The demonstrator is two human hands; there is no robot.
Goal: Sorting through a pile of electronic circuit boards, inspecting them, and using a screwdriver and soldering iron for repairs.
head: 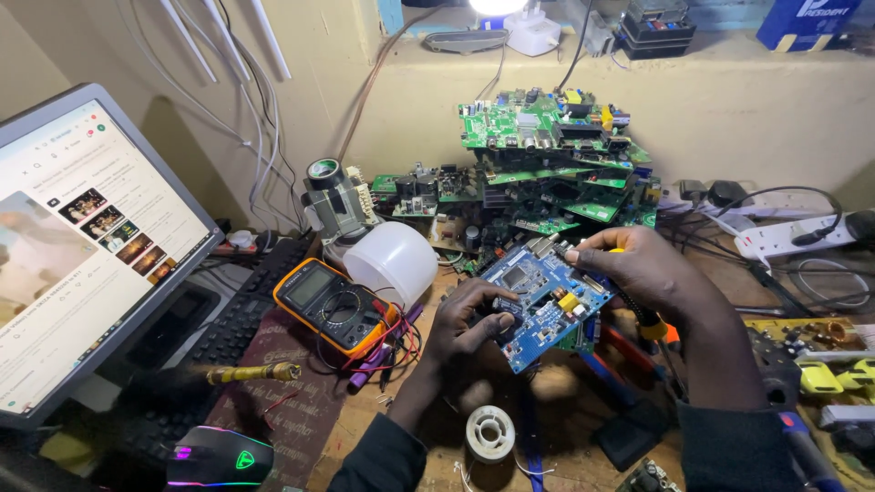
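While my left hand pinches the lower corner of the blue circuit board, fingers closed on its edge, my right hand is clamped round a yellow-handled tool and rests on the board's upper right edge. The board hangs tilted above the table, held only at two edges, so I judge it could twist or slip if I press harder on one side. The tool's tip is hidden behind my fingers; if it slid off its spot it might bridge neighbouring parts. Just beside my left wrist lie the orange multimeter and its tangled red leads, which could snag my sleeve. A solder spool sits below the board. The wooden table is crowded: a stack of green boards behind, a white dome, a keyboard, a lit monitor and a glowing mouse to the left. Cables run down the pale wall, and the lighting is dim.
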